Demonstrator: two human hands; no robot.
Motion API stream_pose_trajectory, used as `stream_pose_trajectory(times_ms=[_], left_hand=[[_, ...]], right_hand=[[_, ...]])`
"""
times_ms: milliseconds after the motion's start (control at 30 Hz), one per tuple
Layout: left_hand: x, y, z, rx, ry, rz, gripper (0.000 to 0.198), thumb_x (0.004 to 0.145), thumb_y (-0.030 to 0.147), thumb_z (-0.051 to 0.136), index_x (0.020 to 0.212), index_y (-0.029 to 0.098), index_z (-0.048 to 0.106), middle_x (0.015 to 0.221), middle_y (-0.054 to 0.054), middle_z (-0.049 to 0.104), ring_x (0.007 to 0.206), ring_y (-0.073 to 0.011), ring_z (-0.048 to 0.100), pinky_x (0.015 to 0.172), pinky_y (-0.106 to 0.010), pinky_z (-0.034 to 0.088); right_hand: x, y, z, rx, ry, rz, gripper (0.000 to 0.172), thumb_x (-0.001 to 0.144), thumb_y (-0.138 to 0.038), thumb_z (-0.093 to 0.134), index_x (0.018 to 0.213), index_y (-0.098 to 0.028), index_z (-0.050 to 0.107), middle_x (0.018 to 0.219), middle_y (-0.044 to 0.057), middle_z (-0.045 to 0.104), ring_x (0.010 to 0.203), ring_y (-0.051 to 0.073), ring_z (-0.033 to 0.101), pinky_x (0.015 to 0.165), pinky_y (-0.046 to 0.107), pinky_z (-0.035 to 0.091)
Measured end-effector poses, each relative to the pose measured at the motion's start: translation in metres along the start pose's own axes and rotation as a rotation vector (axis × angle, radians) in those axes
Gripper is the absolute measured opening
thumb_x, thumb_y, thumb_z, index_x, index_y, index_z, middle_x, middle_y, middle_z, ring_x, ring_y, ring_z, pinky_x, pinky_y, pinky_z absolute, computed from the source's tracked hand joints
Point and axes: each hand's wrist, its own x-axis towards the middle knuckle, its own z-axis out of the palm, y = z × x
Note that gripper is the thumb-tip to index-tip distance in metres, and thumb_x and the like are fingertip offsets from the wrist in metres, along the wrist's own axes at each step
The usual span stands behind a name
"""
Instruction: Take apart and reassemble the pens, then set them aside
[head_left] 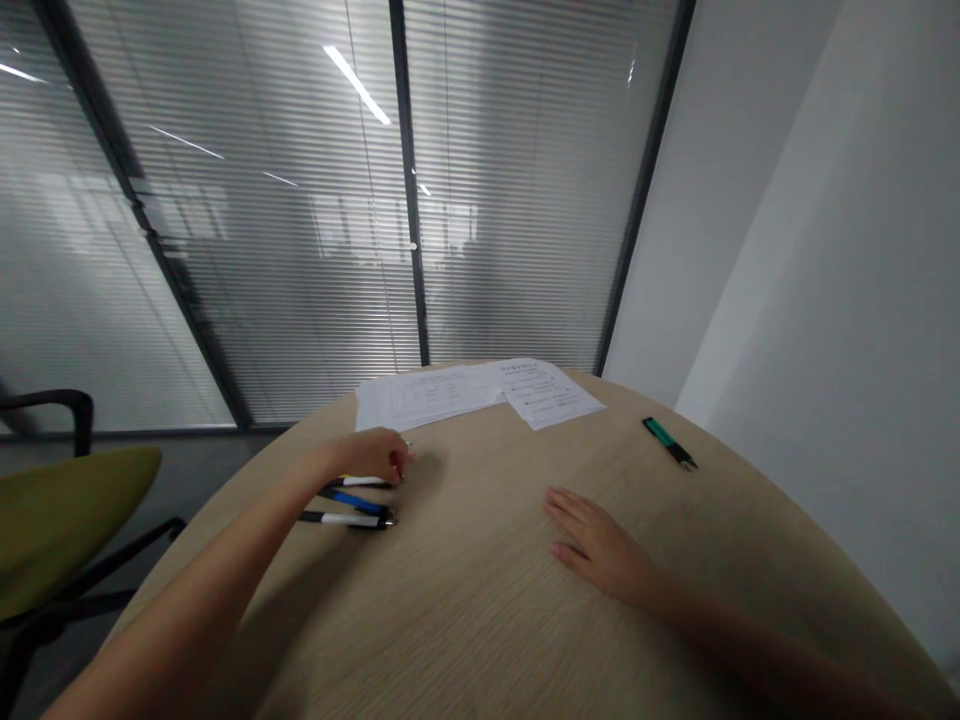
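My left hand (pixel 371 455) is over the left part of the table, its fingers curled in a pinch. A small light tip shows just past its knuckles, but what the fingers hold is hidden. Under and beside it lie a white-and-black pen (pixel 366 481), a blue pen (pixel 358 501) and, nearest me, another white-and-black pen (pixel 349 519), roughly side by side with their tips to the right. My right hand (pixel 600 545) rests palm down on the tabletop, fingers stretched out and holding nothing. Farther right lies a green-and-black pen (pixel 667 441), apart from both hands.
Printed paper sheets (pixel 427 395) overlap at the far edge of the round wooden table (pixel 465 600). A green chair (pixel 67 520) with a black armrest stands at the left. Behind the table are glass panels with blinds (pixel 510 200), and a white wall (pixel 825 300) is at the right.
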Motion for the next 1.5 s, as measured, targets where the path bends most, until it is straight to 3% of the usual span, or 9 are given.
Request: stream_pose_trajectory(times_ms=[167, 267, 400, 567, 733, 867, 967, 1133, 1500], left_hand=[[-0.015, 0.027, -0.023, -0.314, 0.320, 0.135, 0.010, 0.060, 0.024, 0.060, 0.067, 0.018, 0.062, 0.069, -0.001, 0.060, 0.065, -0.0144, 0.054, 0.059, -0.021, 0.038], [-0.018, 0.048, -0.027, -0.668, 0.432, 0.217, 0.010, 0.062, 0.022, 0.062, 0.070, 0.016, 0.060, 0.076, -0.003, 0.063, 0.071, -0.0156, 0.056, 0.066, -0.024, 0.041], [-0.007, 0.067, -0.015, -1.279, 0.614, 0.381, 0.006, 0.072, 0.020, 0.056, 0.075, 0.016, 0.052, 0.083, -0.004, 0.065, 0.087, -0.0176, 0.058, 0.082, -0.031, 0.039], [0.012, 0.085, 0.006, -1.814, 0.503, 0.325, 0.010, 0.084, 0.015, 0.039, 0.076, 0.015, 0.045, 0.080, -0.007, 0.064, 0.082, -0.0195, 0.061, 0.076, -0.037, 0.046], [0.016, 0.094, 0.017, -2.127, 0.312, 0.190, 0.026, 0.083, 0.006, 0.025, 0.067, 0.013, 0.045, 0.053, -0.001, 0.048, 0.048, -0.0095, 0.053, 0.060, -0.027, 0.050], [0.016, 0.085, 0.018, -2.232, 0.092, 0.160, 0.018, 0.077, 0.015, 0.033, 0.064, 0.013, 0.045, 0.046, 0.004, 0.034, 0.036, -0.0079, 0.039, 0.037, -0.020, 0.042], [0.018, 0.076, 0.020, -2.215, 0.010, 0.137, 0.018, 0.073, 0.024, 0.039, 0.060, 0.014, 0.045, 0.043, 0.006, 0.026, 0.031, -0.0070, 0.031, 0.027, -0.016, 0.030], [0.024, 0.064, 0.024, -2.186, 0.031, 0.106, 0.012, 0.066, 0.014, 0.039, 0.054, 0.015, 0.041, 0.039, 0.009, 0.017, 0.025, -0.0063, 0.022, 0.023, -0.014, 0.020], [0.022, 0.059, 0.019, -2.208, 0.148, 0.184, 0.007, 0.062, 0.012, 0.038, 0.057, 0.015, 0.043, 0.039, 0.009, 0.020, 0.026, -0.0069, 0.024, 0.024, -0.015, 0.022]], right_hand=[[0.000, 0.001, 0.001, 0.013, 0.019, -0.007, 0.047, 0.080, -0.033, 0.041, 0.122, -0.011, 0.043, 0.129, 0.013, 0.040, 0.120, 0.022, 0.033, 0.099, 0.039, 0.027], [-0.001, 0.003, 0.003, 0.005, 0.035, -0.020, 0.047, 0.081, -0.034, 0.040, 0.121, -0.011, 0.044, 0.129, 0.013, 0.040, 0.120, 0.021, 0.033, 0.100, 0.039, 0.027], [-0.001, 0.002, 0.002, 0.011, 0.042, -0.018, 0.047, 0.080, -0.034, 0.042, 0.121, -0.011, 0.044, 0.129, 0.013, 0.040, 0.120, 0.022, 0.033, 0.099, 0.040, 0.027], [0.000, -0.001, -0.003, -0.002, 0.034, -0.016, 0.047, 0.080, -0.032, 0.043, 0.121, -0.010, 0.044, 0.129, 0.013, 0.040, 0.119, 0.022, 0.034, 0.099, 0.038, 0.028], [-0.001, 0.001, -0.003, -0.013, 0.030, -0.022, 0.049, 0.080, -0.035, 0.042, 0.121, -0.009, 0.044, 0.129, 0.013, 0.040, 0.119, 0.021, 0.034, 0.100, 0.036, 0.027], [-0.001, 0.002, -0.002, 0.003, 0.044, -0.030, 0.047, 0.080, -0.033, 0.042, 0.121, -0.011, 0.044, 0.128, 0.012, 0.041, 0.119, 0.021, 0.034, 0.099, 0.038, 0.028], [-0.001, 0.001, -0.002, 0.001, 0.044, -0.029, 0.047, 0.080, -0.033, 0.042, 0.121, -0.010, 0.044, 0.128, 0.012, 0.041, 0.120, 0.021, 0.033, 0.099, 0.038, 0.027], [-0.001, 0.002, -0.001, 0.022, 0.052, -0.027, 0.046, 0.080, -0.034, 0.041, 0.121, -0.013, 0.044, 0.129, 0.011, 0.041, 0.120, 0.021, 0.033, 0.099, 0.038, 0.027], [-0.001, 0.004, -0.001, -0.002, 0.044, -0.037, 0.047, 0.081, -0.034, 0.041, 0.122, -0.011, 0.043, 0.128, 0.012, 0.041, 0.120, 0.020, 0.033, 0.099, 0.037, 0.027]])
